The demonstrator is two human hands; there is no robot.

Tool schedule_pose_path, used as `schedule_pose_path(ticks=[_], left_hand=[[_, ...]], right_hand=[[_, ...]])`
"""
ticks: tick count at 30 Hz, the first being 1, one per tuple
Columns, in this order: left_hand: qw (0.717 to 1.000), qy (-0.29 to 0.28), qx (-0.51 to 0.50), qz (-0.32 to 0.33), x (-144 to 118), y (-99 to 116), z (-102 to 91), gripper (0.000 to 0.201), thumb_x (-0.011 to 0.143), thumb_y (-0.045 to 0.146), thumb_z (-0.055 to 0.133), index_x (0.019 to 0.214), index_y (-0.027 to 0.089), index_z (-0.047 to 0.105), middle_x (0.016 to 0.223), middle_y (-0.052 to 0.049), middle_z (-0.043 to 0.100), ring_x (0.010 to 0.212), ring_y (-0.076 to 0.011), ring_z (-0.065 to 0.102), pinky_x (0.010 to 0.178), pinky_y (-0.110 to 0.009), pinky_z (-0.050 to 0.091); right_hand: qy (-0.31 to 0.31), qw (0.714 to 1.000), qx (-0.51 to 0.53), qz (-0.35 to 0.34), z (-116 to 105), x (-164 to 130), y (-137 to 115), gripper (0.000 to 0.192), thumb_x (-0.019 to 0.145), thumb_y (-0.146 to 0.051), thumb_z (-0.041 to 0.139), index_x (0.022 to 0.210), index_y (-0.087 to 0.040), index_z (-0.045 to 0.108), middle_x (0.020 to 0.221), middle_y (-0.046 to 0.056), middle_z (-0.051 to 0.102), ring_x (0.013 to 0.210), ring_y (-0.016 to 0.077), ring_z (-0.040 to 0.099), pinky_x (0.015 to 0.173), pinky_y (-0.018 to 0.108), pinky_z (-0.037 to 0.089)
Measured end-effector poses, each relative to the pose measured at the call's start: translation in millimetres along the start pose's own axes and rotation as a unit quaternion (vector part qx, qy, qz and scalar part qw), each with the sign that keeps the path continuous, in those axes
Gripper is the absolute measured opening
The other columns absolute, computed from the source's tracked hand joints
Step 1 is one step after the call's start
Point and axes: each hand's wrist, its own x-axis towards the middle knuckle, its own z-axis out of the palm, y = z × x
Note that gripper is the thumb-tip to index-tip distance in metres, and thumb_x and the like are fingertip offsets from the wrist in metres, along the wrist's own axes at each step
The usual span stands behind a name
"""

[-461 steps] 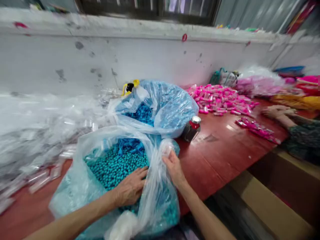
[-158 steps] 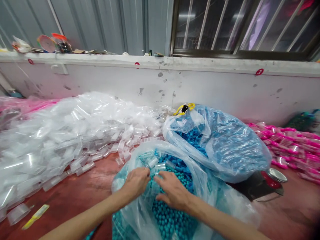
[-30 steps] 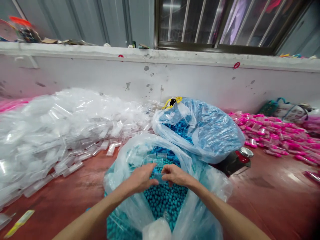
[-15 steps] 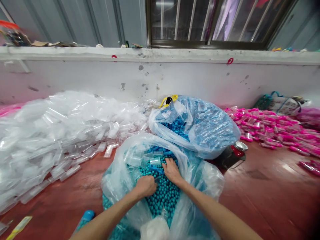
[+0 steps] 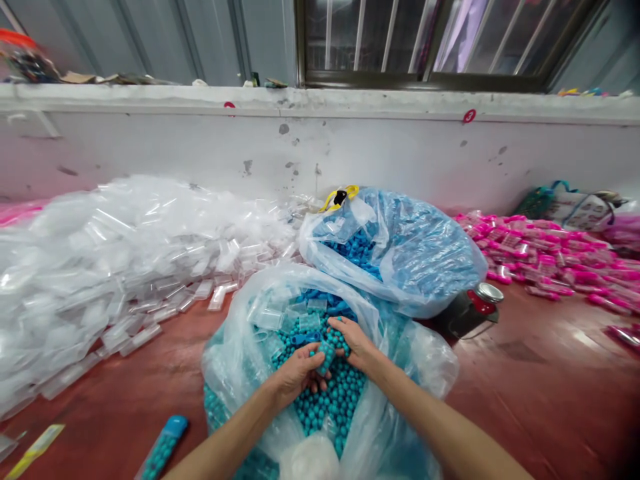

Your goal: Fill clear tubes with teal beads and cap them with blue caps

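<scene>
A large clear plastic bag (image 5: 235, 327) stands wide, filled with teal beads (image 5: 330, 400). Over it, my left hand (image 5: 297, 370) is closed on a small clear plastic tube (image 5: 326, 358) with teal beads in it. My right hand (image 5: 356, 343) is cupped around a scoop of loose teal beads, right beside the tube's mouth. Blue caps (image 5: 306, 338) and several clear empty tubes (image 5: 270, 319) lie on the beads behind my hands. A filled, blue-capped tube (image 5: 163, 447) rests on the red surface to the left.
Clear empty tubes form a big heap (image 5: 125, 253) on the left. Behind the bead bag sits another bag (image 5: 425, 247) with blue caps. A dark container with a metal lid (image 5: 473, 310) and a pile of pink filled tubes (image 5: 545, 253) are on the right. A yellow-handled tool (image 5: 37, 450) lies front left.
My hands have come up out of the beads and closer together. The left now shows a tube with beads, the right a scoop of beads. The view has shifted slightly.
</scene>
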Motion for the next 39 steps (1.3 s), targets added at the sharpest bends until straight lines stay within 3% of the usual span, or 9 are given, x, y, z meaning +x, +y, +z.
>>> schedule_pose_path(ticks=[4, 7, 9, 12, 18, 22, 31, 37, 39], left_hand=[[0.998, 0.002, -0.061, 0.011, -9, 1, 1.1, 0.031, 0.067, 0.039, 0.064, 0.079, 0.018, 0.045, 0.066, -0.002, 0.06, 0.055, -0.0134, 0.059, 0.043, -0.019, 0.034], [0.996, 0.033, -0.079, 0.017, -17, 4, 1.0, 0.029, 0.068, 0.037, 0.064, 0.077, 0.018, 0.044, 0.067, -0.002, 0.06, 0.055, -0.0131, 0.059, 0.043, -0.019, 0.034], [0.994, 0.054, -0.096, 0.023, -20, 3, 0.1, 0.03, 0.066, 0.036, 0.065, 0.077, 0.018, 0.044, 0.067, -0.001, 0.059, 0.053, -0.0114, 0.057, 0.042, -0.018, 0.032], [0.991, 0.071, -0.109, 0.037, -23, -1, -1.9, 0.03, 0.063, 0.034, 0.068, 0.077, 0.017, 0.047, 0.064, 0.002, 0.056, 0.051, -0.0088, 0.053, 0.04, -0.017, 0.03], [0.989, 0.121, -0.049, 0.071, -22, -10, -0.5, 0.036, 0.056, 0.035, 0.071, 0.081, 0.017, 0.054, 0.064, 0.005, 0.05, 0.051, -0.0081, 0.05, 0.039, -0.017, 0.034], [0.986, 0.134, 0.031, 0.089, -23, -8, 1.8, 0.035, 0.056, 0.037, 0.07, 0.08, 0.015, 0.058, 0.065, 0.004, 0.051, 0.05, -0.0069, 0.047, 0.037, -0.016, 0.032], [0.998, -0.031, -0.048, -0.018, -29, -10, 4.7, 0.041, 0.063, 0.05, 0.063, 0.076, 0.014, 0.047, 0.056, 0.0, 0.058, 0.034, -0.0061, 0.049, 0.029, -0.014, 0.027], [0.998, -0.037, -0.054, -0.003, -37, -11, 7.0, 0.039, 0.061, 0.041, 0.068, 0.08, 0.015, 0.046, 0.057, 0.0, 0.06, 0.035, -0.0072, 0.051, 0.027, -0.012, 0.028], [0.995, -0.032, -0.09, 0.026, -37, -11, 4.5, 0.035, 0.066, 0.04, 0.065, 0.082, 0.016, 0.045, 0.06, 0.0, 0.06, 0.037, -0.0073, 0.053, 0.029, -0.012, 0.03]], right_hand=[[-0.003, 1.0, -0.026, 0.0, -8, -6, -1, 0.018, 0.073, -0.039, 0.046, 0.075, -0.021, 0.046, 0.062, -0.004, 0.049, 0.042, 0.0079, 0.04, 0.036, 0.018, 0.024], [-0.002, 0.997, -0.078, -0.021, -15, -13, -3, 0.01, 0.067, -0.03, 0.054, 0.069, -0.02, 0.052, 0.059, -0.004, 0.049, 0.05, 0.0107, 0.045, 0.044, 0.022, 0.034], [0.001, 0.99, -0.122, -0.073, -19, -19, -5, 0.006, 0.062, -0.023, 0.059, 0.066, -0.02, 0.057, 0.067, -0.002, 0.054, 0.068, 0.015, 0.052, 0.063, 0.026, 0.041], [0.001, 0.962, -0.197, -0.189, -20, -30, -8, 0.015, 0.066, -0.023, 0.058, 0.08, -0.021, 0.063, 0.09, 0.002, 0.059, 0.092, 0.0185, 0.051, 0.083, 0.029, 0.037], [-0.151, 0.962, -0.181, -0.137, -7, -48, -1, 0.019, 0.079, -0.028, 0.046, 0.089, -0.02, 0.06, 0.068, -0.002, 0.057, 0.059, 0.0126, 0.053, 0.055, 0.023, 0.041], [-0.139, 0.956, -0.209, -0.151, -7, -51, -5, 0.021, 0.078, -0.023, 0.046, 0.096, -0.02, 0.056, 0.071, -0.003, 0.055, 0.054, 0.0096, 0.051, 0.052, 0.021, 0.039], [-0.172, 0.843, -0.44, -0.258, -2, -49, -2, 0.024, 0.084, -0.019, 0.037, 0.091, -0.02, 0.06, 0.079, 0.001, 0.064, 0.073, 0.013, 0.057, 0.066, 0.021, 0.039], [-0.052, 0.735, -0.642, -0.21, -4, -44, -7, 0.026, 0.086, -0.02, 0.034, 0.081, -0.02, 0.059, 0.076, 0.003, 0.064, 0.072, 0.0159, 0.059, 0.058, 0.022, 0.035], [-0.041, 0.732, -0.638, -0.236, 1, -42, -17, 0.025, 0.087, -0.024, 0.034, 0.086, -0.021, 0.059, 0.082, 0.003, 0.063, 0.076, 0.0154, 0.059, 0.061, 0.022, 0.035]])
